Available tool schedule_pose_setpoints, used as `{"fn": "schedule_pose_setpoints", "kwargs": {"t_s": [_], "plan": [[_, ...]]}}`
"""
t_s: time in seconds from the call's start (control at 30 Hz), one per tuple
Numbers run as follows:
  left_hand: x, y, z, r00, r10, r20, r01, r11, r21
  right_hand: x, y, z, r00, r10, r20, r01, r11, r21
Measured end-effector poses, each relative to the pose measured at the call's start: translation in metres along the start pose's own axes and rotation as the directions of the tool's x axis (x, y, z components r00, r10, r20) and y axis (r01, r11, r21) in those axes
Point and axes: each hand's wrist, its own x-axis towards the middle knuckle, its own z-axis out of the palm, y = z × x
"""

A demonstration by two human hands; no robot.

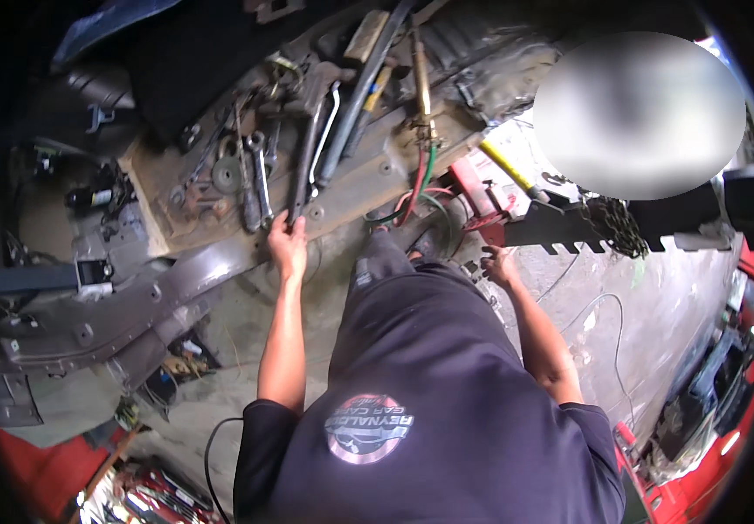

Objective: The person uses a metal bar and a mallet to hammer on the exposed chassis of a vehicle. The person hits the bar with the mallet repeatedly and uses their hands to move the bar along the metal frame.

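Observation:
My left hand grips the lower end of a long dark metal bar on a rusty metal work surface. Just left of it lie wrenches, a round metal disc and other small tools. Right of the bar are a white curved bar, a long grey pipe and a brass torch with red and green hoses. My right hand hangs low at the right, fingers apart and loosely bent, near a red metal device, holding nothing that I can see.
A curved grey metal body panel runs along the left. At the right, a chain hangs over a notched black plate, near a yellow cylindrical tool. Cables lie on the concrete floor; red objects stand at both lower sides.

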Motion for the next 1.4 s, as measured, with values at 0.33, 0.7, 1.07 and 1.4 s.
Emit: {"fn": "schedule_pose_setpoints", "kwargs": {"t_s": [0.33, 0.7, 1.07, 1.4], "plan": [[0.002, 0.005, -0.006, 0.996, 0.081, 0.036, -0.088, 0.892, 0.444, -0.027, -0.012, 0.012, 0.969, -0.227, -0.1, 0.203, 0.957, -0.208], [-0.074, 0.047, 0.064, 0.75, 0.567, 0.342, -0.652, 0.543, 0.53, -0.03, 0.072, 0.023, 0.979, -0.111, -0.17, 0.082, 0.982, -0.169], [-0.056, 0.038, 0.087, 0.729, 0.341, 0.593, -0.684, 0.318, 0.657, -0.028, 0.043, 0.025, 0.981, -0.148, -0.123, 0.138, 0.987, -0.085], [-0.049, 0.076, 0.066, 0.781, 0.227, 0.582, -0.486, 0.806, 0.338, -0.015, 0.042, 0.033, 0.943, -0.29, -0.162, 0.219, 0.911, -0.35]]}}
